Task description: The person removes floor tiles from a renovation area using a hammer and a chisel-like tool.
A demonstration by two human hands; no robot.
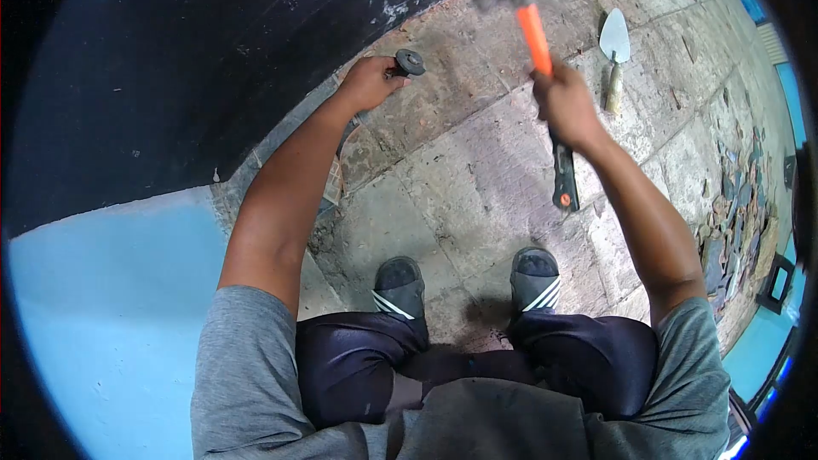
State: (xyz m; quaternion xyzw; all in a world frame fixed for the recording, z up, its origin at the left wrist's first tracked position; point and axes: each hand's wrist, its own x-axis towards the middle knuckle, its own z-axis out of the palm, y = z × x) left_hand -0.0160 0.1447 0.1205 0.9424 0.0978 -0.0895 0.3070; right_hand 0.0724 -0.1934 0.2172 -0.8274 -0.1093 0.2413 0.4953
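My left hand [372, 83] is closed round a chisel [411, 62] close to the foot of the dark wall. Its round black guard and top show above my fingers; the lower part is hidden. In my right hand [568, 106] is a hammer [535, 38], gripped partway along its orange and black handle. The hammer head, smeared by motion, is raised up and to the right of the chisel. A pointed trowel [614, 38] with a worn handle lies on the floor just right of the hammer.
A black wall [187, 60] with a light blue lower section [111, 315] runs along the left. Broken tile pieces [737, 204] are heaped at the right. My sandalled feet [535, 277] stand on the stained, tiled floor [460, 196].
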